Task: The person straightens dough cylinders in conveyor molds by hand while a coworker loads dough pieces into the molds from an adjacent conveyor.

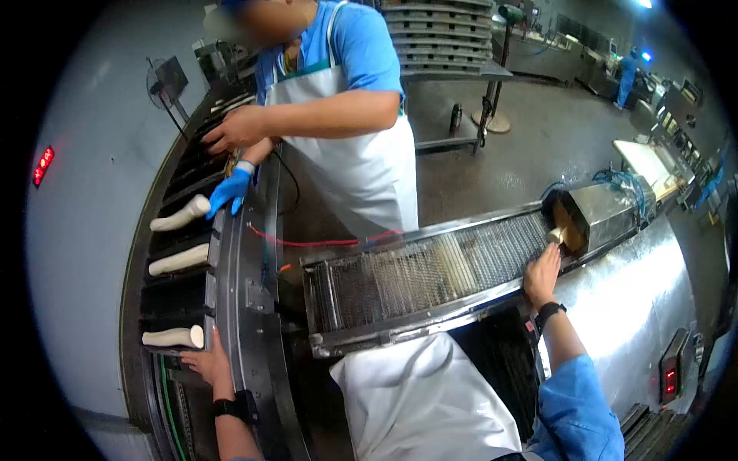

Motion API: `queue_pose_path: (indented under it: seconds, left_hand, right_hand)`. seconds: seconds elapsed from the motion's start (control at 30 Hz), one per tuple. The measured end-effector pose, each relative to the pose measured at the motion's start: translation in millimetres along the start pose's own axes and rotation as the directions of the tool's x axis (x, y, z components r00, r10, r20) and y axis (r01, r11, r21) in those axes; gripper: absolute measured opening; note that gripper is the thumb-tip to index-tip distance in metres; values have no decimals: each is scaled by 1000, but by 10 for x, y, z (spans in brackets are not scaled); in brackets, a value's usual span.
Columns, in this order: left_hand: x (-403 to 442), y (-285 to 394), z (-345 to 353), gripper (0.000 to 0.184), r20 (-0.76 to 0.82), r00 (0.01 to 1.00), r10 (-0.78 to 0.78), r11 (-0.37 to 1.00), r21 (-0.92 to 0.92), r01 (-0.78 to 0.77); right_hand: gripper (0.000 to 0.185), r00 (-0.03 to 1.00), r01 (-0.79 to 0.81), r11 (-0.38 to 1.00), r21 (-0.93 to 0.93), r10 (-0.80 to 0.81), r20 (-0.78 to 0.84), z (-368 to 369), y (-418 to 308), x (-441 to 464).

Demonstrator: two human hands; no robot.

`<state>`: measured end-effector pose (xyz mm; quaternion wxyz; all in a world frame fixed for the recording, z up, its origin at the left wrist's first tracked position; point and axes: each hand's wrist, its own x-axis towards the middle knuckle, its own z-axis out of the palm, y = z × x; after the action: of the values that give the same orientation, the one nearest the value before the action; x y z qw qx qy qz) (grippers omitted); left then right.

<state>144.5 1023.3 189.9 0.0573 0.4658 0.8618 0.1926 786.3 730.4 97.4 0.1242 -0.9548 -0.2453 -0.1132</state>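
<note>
On the left, my left hand [207, 361] is at the side of a dark slatted conveyor [173, 296]. Its fingers are apart, just below the cut end of a long, pale, root-like piece [173, 337]; whether they touch it I cannot tell. My right hand [543, 272] reaches over the edge of a metal mesh belt [430, 269]. Its stretched fingers meet the end of a short pale piece [555, 236], at the opening of a metal housing [611, 211]. Part of that piece is hidden inside.
Two more pale pieces [181, 260] lie farther up the slatted conveyor. A co-worker in a white apron [369, 169] stands across, one blue-gloved hand [231, 192] beside the upper piece. A red cord [307, 243] hangs between the conveyors. Stacked trays [438, 34] stand behind.
</note>
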Motion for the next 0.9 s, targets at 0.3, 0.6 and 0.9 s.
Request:
queue_pose_path:
  seconds: [0.3,0.6,0.9]
  left_hand:
    - [-106,109,-183,120,-32,993,118,992,-46,-119]
    - [16,-25,-26,119,-9,997,75,990,-117,-75]
    - [15,-35,-37,122,-26,998,65,978,-199,-69]
  right_hand:
    - [69,1000,8,1000,5,-8,7,-26,-12,-2]
    - [55,980,183,983,29,-185,78,-307,-291,133]
    - [29,863,494,821,-286,-422,278,-592,-366,323]
